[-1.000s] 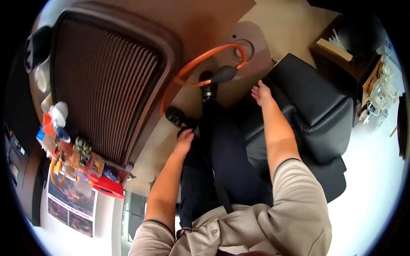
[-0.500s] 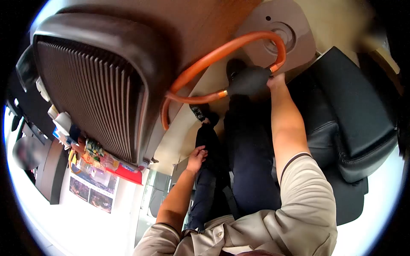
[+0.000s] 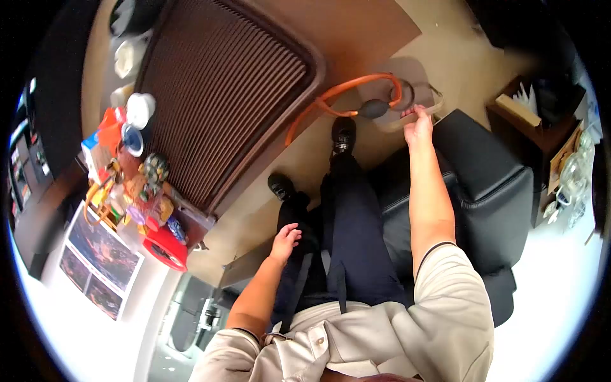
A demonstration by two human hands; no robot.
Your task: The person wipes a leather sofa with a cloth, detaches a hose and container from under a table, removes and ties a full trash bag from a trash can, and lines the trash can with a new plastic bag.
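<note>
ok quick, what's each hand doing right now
Left hand: loosely open, nothing visible in it, near the left thigh.
Right hand: fingers curled at a pale strap-like band, apparently holding it.

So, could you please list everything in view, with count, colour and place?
Table: one, brown, top
Ribbed tray: one, dark brown, on the table
Hose: one, orange, past the table's edge
Bulb: one, dark grey, joined to the hose
Strap: one, pale, at the right hand's fingers
Floor plate: one, greyish brown, partly hidden
Armchair: one, black, right
Open box: one, brown, upper right
Clear items: several, far right
Small items: many, mixed colours, left
Poster: one, dark and white, lower left
Shoes: two, black, centre
Trousers: one pair, navy
Shirt: one, beige, bottom
Left hand: one, bare, over the left leg
Right hand: one, bare, by the strap
</note>
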